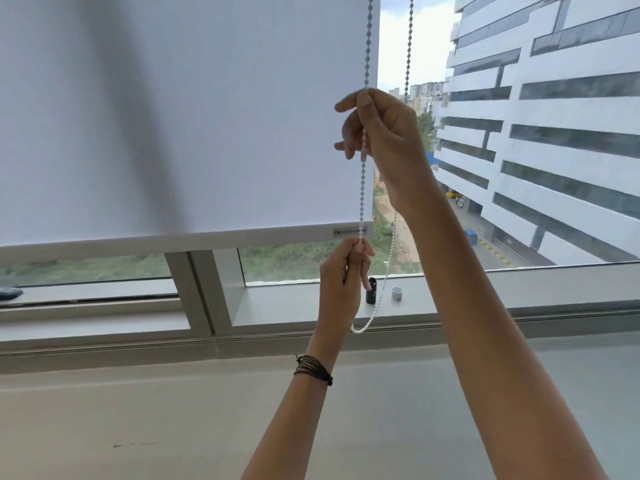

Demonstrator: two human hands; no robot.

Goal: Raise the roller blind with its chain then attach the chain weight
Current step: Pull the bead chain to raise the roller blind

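The left hand [341, 282], a black cord bracelet [313, 369] circling its wrist, is pinching the bead chain [362, 188] just under the roller blind [180, 116] bottom bar; the right hand [379, 133] fingers are gripping the same strand higher. Two small cylinders, black [371, 290] and silver [397, 294], are standing on the sill [294, 306].

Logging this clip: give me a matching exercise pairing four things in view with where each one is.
Things:
1. left hand
2. right hand
3. black cylinder
4. silver cap

Places:
A. standing on the sill, right of its dark neighbour
B. pinching the bead chain higher up, in front of the blind
C. standing on the window sill, beside the lower hand
D. pinching the chain just below the blind's bottom bar

Pairs: 1-D, 2-B, 3-C, 4-A
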